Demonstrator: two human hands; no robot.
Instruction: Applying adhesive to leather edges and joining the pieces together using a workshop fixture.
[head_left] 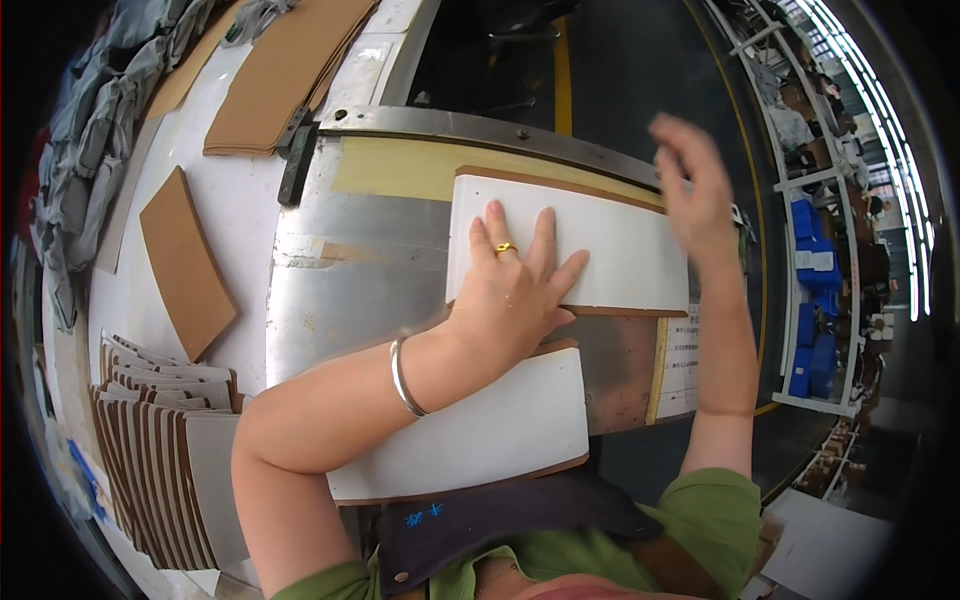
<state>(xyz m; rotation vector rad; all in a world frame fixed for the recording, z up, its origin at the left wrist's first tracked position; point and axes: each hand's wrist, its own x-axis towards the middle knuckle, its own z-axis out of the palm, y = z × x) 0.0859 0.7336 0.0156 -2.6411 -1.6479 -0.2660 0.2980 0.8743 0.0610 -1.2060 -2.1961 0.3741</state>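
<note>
My left hand [520, 280] lies flat with fingers spread on a white rectangular panel [620, 250] that has brown edges. A ring and a bracelet are on that hand and wrist. The panel rests on a metal work surface [360, 290], its far edge close to a long metal bar [450, 128]. Beyond the panel's right end my right hand [697, 190] is raised, fingers bent and apart, with nothing visible in it. Under my left forearm is a second white panel [490, 430] with brown edges, partly covered by the arm.
At the left stands a row of white-and-brown panels [160, 470]. A loose brown board [188, 265] and stacked brown sheets [285, 75] lie on the white table. Grey cloth [110, 150] is heaped far left. Shelving with blue bins [818, 250] stands at the right.
</note>
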